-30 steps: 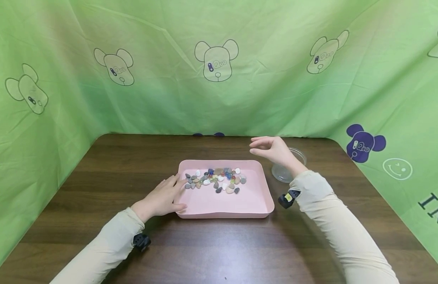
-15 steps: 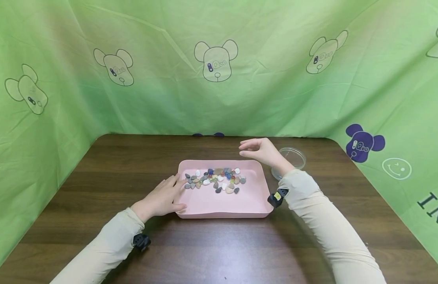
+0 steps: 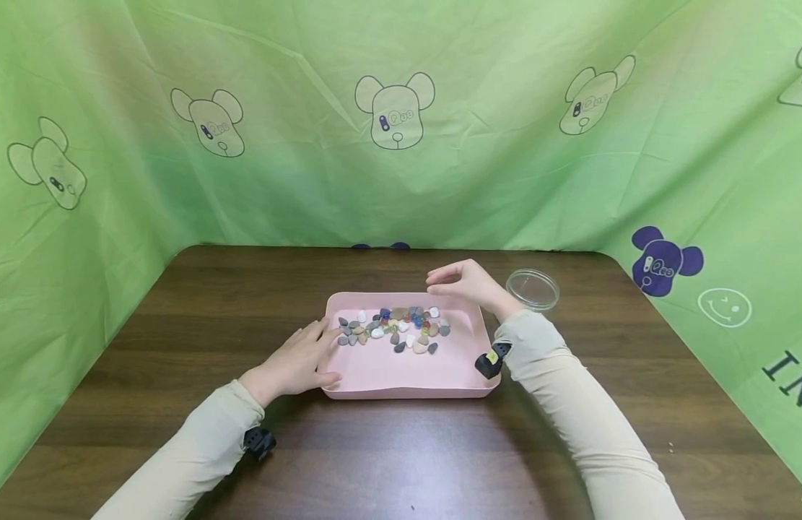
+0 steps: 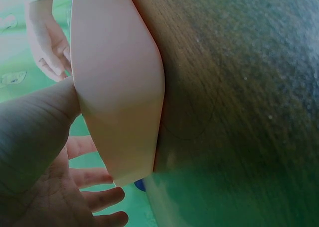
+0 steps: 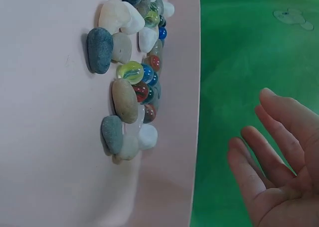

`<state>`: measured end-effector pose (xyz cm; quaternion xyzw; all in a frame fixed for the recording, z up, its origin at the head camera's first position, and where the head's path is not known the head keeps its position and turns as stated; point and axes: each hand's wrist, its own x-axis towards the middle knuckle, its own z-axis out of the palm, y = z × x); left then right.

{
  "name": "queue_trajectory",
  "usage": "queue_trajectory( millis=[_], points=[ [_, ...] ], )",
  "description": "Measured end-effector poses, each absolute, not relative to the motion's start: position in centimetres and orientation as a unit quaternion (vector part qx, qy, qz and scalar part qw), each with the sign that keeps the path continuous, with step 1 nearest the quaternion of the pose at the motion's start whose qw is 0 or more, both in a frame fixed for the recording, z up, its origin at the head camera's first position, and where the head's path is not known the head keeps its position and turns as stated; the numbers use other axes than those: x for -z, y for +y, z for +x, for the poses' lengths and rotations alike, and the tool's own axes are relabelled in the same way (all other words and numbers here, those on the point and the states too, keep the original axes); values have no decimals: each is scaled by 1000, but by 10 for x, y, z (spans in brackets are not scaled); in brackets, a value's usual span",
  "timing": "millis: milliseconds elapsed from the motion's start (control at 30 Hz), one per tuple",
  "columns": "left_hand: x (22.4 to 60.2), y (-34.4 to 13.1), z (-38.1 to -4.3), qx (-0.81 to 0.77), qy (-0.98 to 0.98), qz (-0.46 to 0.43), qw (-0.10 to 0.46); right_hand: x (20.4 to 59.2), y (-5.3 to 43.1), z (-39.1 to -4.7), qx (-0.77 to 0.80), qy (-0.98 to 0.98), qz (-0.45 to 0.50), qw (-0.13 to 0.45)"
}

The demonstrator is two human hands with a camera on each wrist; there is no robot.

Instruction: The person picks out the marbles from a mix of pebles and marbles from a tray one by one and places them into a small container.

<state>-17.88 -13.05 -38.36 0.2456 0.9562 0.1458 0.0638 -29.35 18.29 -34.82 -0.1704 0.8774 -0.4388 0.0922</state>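
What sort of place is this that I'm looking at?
Probably a makeshift filming booth rather than an ordinary room: a green printed cloth hangs behind and on both sides of the wooden table, and small black cameras are worn at both wrists. Anything beyond the cloth is hidden.

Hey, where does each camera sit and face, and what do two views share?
Head: on the head, facing forward and down at the pink tray; left hand, right hand and sleeves show.
Left wrist: on that wrist, facing the tray's outer wall and wooden table; both hands show.
Right wrist: on that wrist, facing stones and marbles inside the tray; the right hand shows.
Shared: head and right wrist show stones and marbles.
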Motion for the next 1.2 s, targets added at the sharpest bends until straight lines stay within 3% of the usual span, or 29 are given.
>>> queue_trajectory(
  millis=[1200],
  points=[
    [385, -131, -179, -141, 956, 252, 52, 377, 180, -292, 373, 892, -214, 142]
  ],
)
